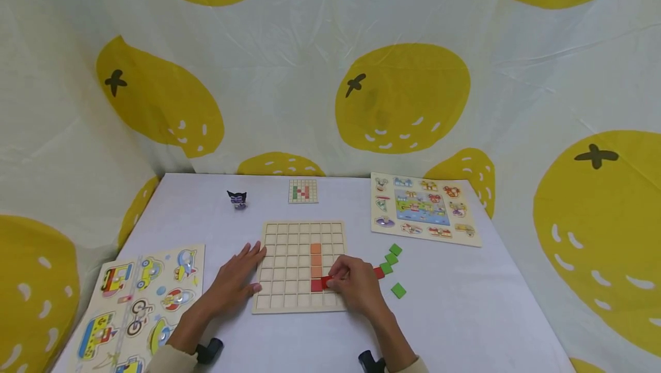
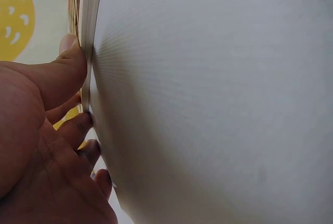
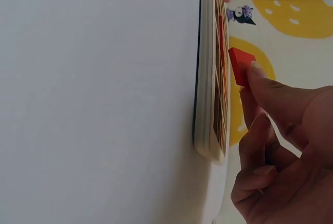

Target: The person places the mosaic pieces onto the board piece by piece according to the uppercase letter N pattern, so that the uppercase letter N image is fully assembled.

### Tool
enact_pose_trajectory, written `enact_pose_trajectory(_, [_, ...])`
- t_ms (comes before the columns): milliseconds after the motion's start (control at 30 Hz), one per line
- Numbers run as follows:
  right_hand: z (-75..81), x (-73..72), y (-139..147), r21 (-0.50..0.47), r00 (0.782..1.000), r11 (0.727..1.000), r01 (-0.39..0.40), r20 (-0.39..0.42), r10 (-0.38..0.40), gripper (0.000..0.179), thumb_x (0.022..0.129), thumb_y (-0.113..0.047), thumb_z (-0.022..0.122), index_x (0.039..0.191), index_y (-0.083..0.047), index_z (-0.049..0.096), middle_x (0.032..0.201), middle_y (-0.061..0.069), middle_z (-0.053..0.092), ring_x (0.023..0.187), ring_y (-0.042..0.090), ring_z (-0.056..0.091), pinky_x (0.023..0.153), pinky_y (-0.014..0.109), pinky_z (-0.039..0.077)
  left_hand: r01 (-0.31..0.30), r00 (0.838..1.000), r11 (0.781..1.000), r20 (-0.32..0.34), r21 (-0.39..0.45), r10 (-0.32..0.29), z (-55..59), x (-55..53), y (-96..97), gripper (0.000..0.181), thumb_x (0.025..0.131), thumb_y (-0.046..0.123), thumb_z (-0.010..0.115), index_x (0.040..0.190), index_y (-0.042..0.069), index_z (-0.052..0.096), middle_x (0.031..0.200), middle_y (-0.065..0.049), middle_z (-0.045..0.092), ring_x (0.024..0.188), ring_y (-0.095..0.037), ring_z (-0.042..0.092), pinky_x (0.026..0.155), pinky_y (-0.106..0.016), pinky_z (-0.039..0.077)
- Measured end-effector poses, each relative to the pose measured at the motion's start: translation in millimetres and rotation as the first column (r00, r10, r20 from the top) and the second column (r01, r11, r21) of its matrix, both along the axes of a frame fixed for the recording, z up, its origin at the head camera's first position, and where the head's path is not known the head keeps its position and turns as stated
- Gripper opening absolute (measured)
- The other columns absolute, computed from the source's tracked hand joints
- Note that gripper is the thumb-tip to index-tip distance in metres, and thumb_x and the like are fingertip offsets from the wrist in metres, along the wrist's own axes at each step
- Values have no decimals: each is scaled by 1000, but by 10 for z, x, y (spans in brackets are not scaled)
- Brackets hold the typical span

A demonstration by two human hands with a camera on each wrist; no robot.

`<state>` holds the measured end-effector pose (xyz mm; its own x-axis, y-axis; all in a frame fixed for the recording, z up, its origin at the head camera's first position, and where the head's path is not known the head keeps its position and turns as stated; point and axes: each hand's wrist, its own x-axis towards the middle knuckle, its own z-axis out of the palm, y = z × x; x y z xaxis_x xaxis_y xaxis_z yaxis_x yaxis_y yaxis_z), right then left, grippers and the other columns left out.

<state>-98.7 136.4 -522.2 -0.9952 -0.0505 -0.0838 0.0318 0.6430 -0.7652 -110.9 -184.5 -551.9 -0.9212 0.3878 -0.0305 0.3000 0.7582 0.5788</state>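
Observation:
A wooden grid board lies on the white table between my hands. My left hand rests along its left edge, fingers extended, with the thumb against the side in the left wrist view. My right hand pinches a red square tile between thumb and fingertips, held tilted over the board's lower right part. Just left of it, another red tile sits in a cell, below a column of orange tiles that shade lighter downward. Beyond my right hand lies one more red tile, partly hidden, near several green tiles.
A small pattern card with coloured squares lies behind the board. To its left stands a dark purple figurine. One picture puzzle lies at the back right, another at the front left. A lemon-print cloth hangs behind the table.

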Motion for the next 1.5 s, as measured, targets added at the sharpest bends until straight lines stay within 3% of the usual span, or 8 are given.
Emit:
enact_pose_trajectory(233, [4,-44,-123,30,1000,999,22,2,-22,20,87,-19,89,90,-22,70,75,-8,64,70,13,58,60,27,46,13,998,1000,-62,-10,-13,-24,-3,-4,85,94,14,78,166,7,35,175,-18,28,163,-48,20,127,-70,21])
enact_pose_trajectory(700, [-28,-155,-358,77,999,996,50,4,-51,21,87,-17,88,88,-23,68,72,-9,63,71,12,58,60,29,45,1,999,1000,-42,-4,-2,-14,5,0,85,94,15,78,167,8,34,176,-16,26,164,-45,18,128,-68,20])
enact_pose_trajectory(1033, [-43,-210,-492,109,1000,994,10,-14,-8,20,85,-22,90,86,-20,70,68,-9,61,65,9,56,58,27,43,-8,1000,1000,16,0,8,-25,-12,2,87,96,15,77,169,11,30,178,-11,20,166,-42,14,131,-65,15])
enact_pose_trajectory(1500, [-58,-256,-565,166,997,986,-31,-60,41,14,88,-21,87,87,-20,73,66,-11,56,62,7,52,54,27,40,-6,1000,1000,13,0,6,-30,-7,-3,87,96,16,77,169,12,30,179,-10,20,166,-42,13,131,-65,16])
